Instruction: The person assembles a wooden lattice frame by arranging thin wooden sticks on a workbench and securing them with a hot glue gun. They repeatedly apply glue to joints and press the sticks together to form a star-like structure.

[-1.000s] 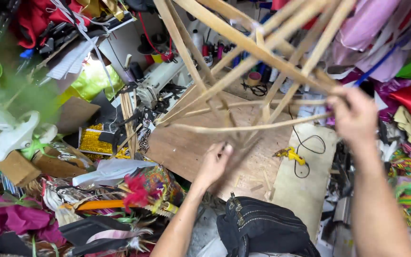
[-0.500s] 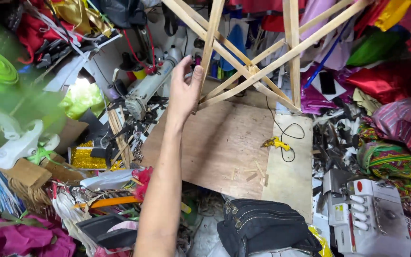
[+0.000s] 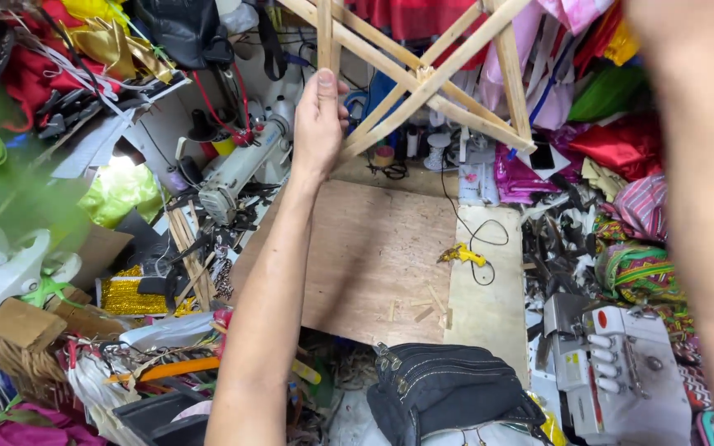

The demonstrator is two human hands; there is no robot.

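Gripping: left hand (image 3: 317, 124) closed round an upright stick of the wooden frame (image 3: 423, 78)
Frame: raised above the plywood board (image 3: 373, 256), crossed slats running diagonally
Right hand: out of view, forearm only; grip unclear

The right hand is cut off by the top edge, so its grip can't be seen; only a blurred forearm (image 3: 704, 206) shows. The wooden frame (image 3: 431, 78) runs off the top too.

left hand (image 3: 317, 124) gripping wooden slat frame (image 3: 423, 78)
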